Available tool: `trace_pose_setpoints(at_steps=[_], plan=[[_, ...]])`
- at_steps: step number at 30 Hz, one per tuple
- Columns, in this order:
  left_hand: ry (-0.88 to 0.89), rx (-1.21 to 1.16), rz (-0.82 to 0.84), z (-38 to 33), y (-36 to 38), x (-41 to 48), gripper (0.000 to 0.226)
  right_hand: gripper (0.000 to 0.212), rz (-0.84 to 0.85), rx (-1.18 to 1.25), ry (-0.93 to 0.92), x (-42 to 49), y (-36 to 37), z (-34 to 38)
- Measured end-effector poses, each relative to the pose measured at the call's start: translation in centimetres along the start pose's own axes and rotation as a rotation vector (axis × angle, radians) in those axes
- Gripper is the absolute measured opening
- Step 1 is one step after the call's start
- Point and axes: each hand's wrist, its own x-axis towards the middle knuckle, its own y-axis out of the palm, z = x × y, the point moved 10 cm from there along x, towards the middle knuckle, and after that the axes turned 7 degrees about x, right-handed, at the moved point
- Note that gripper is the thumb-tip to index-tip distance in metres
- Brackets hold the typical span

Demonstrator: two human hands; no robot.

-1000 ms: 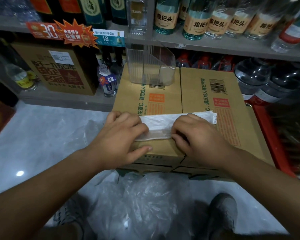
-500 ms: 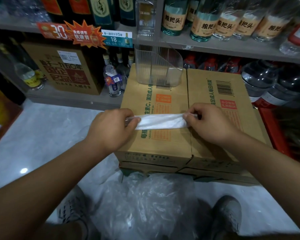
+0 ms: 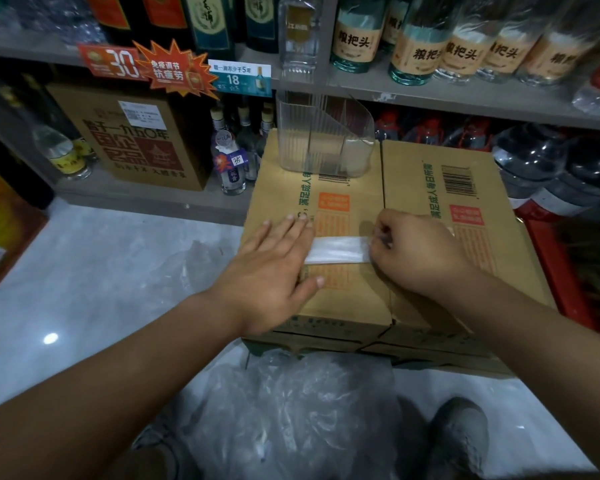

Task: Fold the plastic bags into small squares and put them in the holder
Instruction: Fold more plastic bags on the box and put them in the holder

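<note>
A white plastic bag folded into a narrow strip (image 3: 338,250) lies across the top of a cardboard box (image 3: 430,271). My left hand (image 3: 271,268) lies flat with straight fingers on the strip's left end and presses it down. My right hand (image 3: 418,252) has curled fingers and pinches the strip's right end. A clear ribbed plastic holder (image 3: 321,133) stands at the box's far edge, beyond both hands. A heap of loose clear plastic bags (image 3: 291,410) lies on the floor in front of the box.
Shelves of bottles (image 3: 413,46) rise behind the box, with a brown carton (image 3: 132,136) on the lower shelf at left. Large water bottles (image 3: 551,168) stand at right. My shoes (image 3: 458,434) rest on the grey floor (image 3: 84,271) below.
The strip was lifted between both hands and is now back on the box. My left hand has flattened onto its left end, and the visible strip is shorter.
</note>
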Motion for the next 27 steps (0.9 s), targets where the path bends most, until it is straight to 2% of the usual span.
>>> trace_pose_setpoints(at_steps=[4,5,7,8,10,12,14,17,20,23,27], plan=[[-0.021,0.073,0.048,-0.1,1.1,-0.2,0.089,0.013,-0.043,-0.130,0.055,-0.1,-0.7,0.0],[-0.023,0.086,0.051,-0.1,1.1,-0.1,0.089,0.016,-0.096,-0.194,0.044,-0.3,-1.2,0.4],[-0.031,0.111,0.058,-0.1,1.1,-0.1,0.089,0.034,-0.177,-0.229,-0.092,-1.2,-1.4,2.6],[-0.035,0.118,0.061,-0.2,1.2,-0.1,0.089,0.044,-0.139,-0.191,-0.193,-1.9,-0.5,4.1],[-0.041,0.124,0.063,-0.2,1.1,-0.2,0.089,0.061,0.068,-0.139,-0.356,-3.3,2.9,5.9],[-0.047,0.123,0.062,-0.2,1.1,-0.2,0.090,0.071,0.261,-0.142,-0.367,-4.4,5.8,5.2],[-0.058,0.116,0.058,-0.1,1.0,-0.4,0.090,0.078,0.321,-0.206,-0.335,-4.8,6.5,3.3],[-0.067,0.108,0.058,0.2,0.9,-0.9,0.093,0.082,0.308,-0.251,-0.300,-4.7,5.9,1.7],[-0.060,0.106,0.076,0.4,1.1,-1.8,0.095,0.087,0.299,-0.173,-0.265,-4.7,5.6,1.6],[-0.045,0.111,0.060,0.5,1.1,-2.9,0.094,0.081,0.276,-0.104,-0.275,-4.6,5.1,1.9],[-0.007,0.044,-0.011,1.0,0.7,-4.4,0.090,0.070,0.199,-0.134,-0.259,-4.1,3.7,1.2]])
